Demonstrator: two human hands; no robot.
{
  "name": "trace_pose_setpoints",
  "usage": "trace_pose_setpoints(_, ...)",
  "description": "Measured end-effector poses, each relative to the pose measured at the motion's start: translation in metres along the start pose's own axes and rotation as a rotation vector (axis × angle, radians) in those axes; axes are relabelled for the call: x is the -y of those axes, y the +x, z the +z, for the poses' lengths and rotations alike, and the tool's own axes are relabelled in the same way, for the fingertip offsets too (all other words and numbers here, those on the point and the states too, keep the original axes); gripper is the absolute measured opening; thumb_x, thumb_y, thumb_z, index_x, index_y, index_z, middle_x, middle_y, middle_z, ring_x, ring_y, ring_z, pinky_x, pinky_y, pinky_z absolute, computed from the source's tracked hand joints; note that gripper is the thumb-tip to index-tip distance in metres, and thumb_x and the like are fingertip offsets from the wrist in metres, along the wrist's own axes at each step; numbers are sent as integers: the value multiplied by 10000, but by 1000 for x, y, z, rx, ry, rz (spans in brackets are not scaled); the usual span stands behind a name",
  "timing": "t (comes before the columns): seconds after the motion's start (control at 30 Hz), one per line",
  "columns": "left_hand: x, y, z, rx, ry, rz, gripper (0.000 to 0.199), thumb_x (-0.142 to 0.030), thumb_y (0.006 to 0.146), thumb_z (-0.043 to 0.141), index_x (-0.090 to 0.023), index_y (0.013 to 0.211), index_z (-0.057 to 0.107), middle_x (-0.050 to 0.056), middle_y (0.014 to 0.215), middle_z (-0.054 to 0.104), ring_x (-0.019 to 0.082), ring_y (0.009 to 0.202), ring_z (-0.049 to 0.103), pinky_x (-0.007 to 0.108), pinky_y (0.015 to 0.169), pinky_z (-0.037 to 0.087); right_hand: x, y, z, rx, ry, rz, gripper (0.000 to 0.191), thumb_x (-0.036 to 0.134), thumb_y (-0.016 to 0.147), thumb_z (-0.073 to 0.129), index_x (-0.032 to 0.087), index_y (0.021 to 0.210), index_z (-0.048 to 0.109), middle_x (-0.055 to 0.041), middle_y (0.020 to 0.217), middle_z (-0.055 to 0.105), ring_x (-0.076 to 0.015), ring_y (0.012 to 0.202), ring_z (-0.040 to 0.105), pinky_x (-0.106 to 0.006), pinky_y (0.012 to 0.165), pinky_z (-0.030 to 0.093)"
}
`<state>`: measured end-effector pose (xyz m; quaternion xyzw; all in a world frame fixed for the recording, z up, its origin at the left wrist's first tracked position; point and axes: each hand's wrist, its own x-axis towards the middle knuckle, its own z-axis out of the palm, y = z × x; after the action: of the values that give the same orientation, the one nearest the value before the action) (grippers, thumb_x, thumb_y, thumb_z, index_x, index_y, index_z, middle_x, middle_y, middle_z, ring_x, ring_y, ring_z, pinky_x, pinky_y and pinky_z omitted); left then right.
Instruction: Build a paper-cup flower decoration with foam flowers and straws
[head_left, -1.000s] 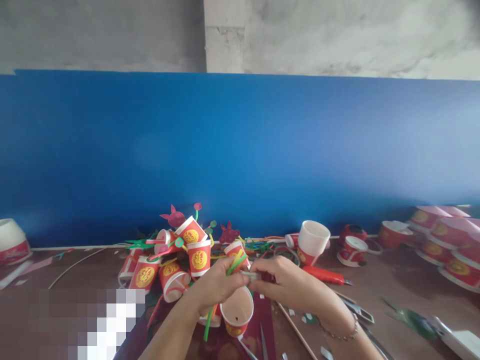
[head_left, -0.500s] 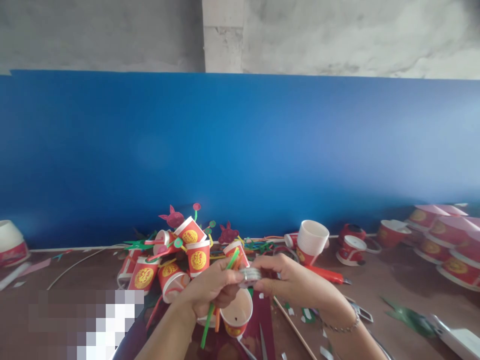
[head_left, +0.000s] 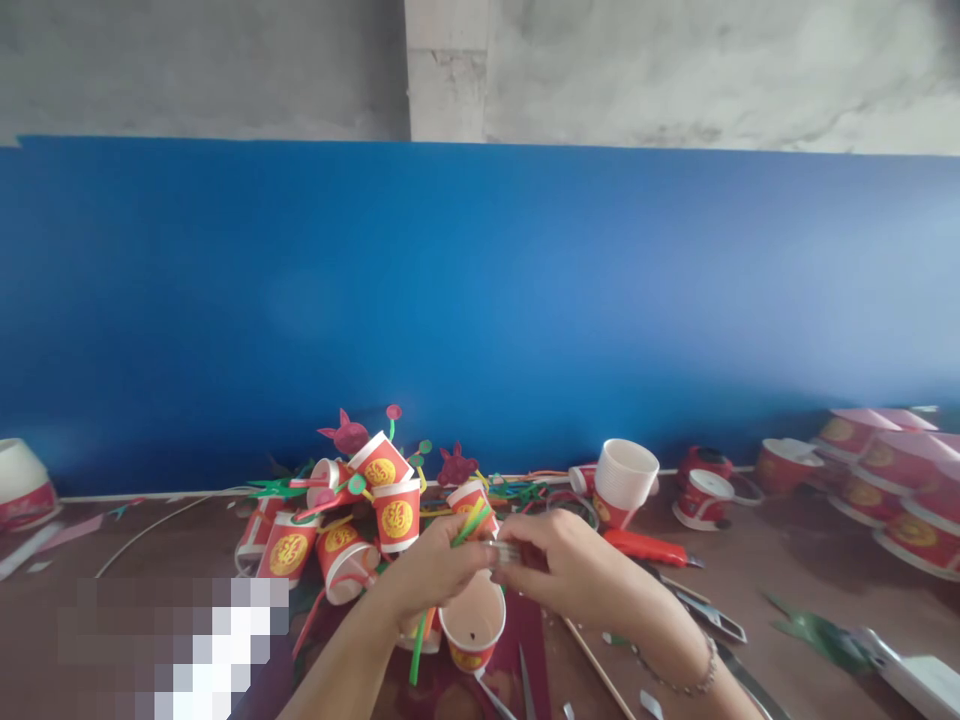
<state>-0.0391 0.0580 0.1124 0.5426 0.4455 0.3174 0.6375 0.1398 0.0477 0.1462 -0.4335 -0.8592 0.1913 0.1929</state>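
My left hand is closed around a few thin straws, among them a green straw that sticks out below and above the fist; yellow and orange show beside it. Between both hands is a small roll of tape, partly hidden by fingers. The fingers of my right hand are bent and pinch the roll from the right. Directly beneath the hands an open red-and-white paper cup stands upright with a small dark hole in its bottom. Scissor blades lie just right of it.
Decorated paper cups are heaped at the left. Stacked white cups stand at the back right, near a red utility knife. A wooden stick, green-handled scissors and pink-topped cups lie farther right. A blue panel rises behind.
My right hand has closed in over the tape roll, covering more of it. The straws in my left hand have shifted slightly, and their lower end sits a little higher.
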Motion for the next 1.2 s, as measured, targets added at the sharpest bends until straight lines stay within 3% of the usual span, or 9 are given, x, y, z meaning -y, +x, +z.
trace_pose_setpoints(0.1, -3, -2, -4, 104, -186, -39, 262, -336, 650, 631, -214, 752, 423, -139, 426, 241, 34, 387, 106, 207, 396, 50, -6, -1, -2, 18, 234, 28, 206, 394, 840, 572, 191, 858, 599, 31, 642, 546, -97, 567, 445, -213, 510, 323)
trace_pose_setpoints(0.23, -7, -4, -7, 222, -292, -50, 330, -370, 610, 647, -218, 707, 370, -146, 433, 220, 24, 383, 79, 194, 381, 26, -12, -1, -6, 159, 433, -15, 284, 444, 869, 526, 182, 961, 586, 21, 660, 571, -96, 574, 484, -207, 517, 362)
trace_pose_setpoints(0.37, -4, -5, -7, 219, -214, -73, 269, -322, 651, 629, -211, 723, 395, -136, 438, 247, 29, 385, 110, 195, 377, 42, -10, -2, -7, 165, 318, -50, 224, 404, 871, 536, 188, 836, 585, 50, 616, 503, -77, 551, 407, -197, 497, 316)
trace_pose_setpoints(0.57, -3, -4, -5, 80, -41, -25, 210, -298, 695, 595, -190, 839, 487, -126, 430, 308, 35, 371, 170, 211, 373, 83, -2, -2, -6, 81, 68, -47, 194, 351, 875, 528, 202, 758, 571, 65, 583, 445, -80, 540, 350, -218, 508, 276)
trace_pose_setpoints(0.83, -7, -5, -7, 149, -170, -53, 236, -276, 635, 616, -208, 720, 407, -136, 430, 261, 25, 379, 128, 203, 379, 59, -8, -3, -6, 67, 205, -8, 194, 368, 860, 558, 187, 800, 597, 61, 605, 470, -77, 553, 378, -207, 492, 290)
trace_pose_setpoints(1.2, -2, -2, -8, 179, -177, -49, 204, -271, 663, 605, -205, 767, 442, -133, 429, 272, 31, 381, 129, 205, 378, 56, -9, -4, -8, 95, 196, 4, 187, 363, 858, 560, 189, 795, 587, 66, 595, 459, -73, 540, 366, -208, 479, 282)
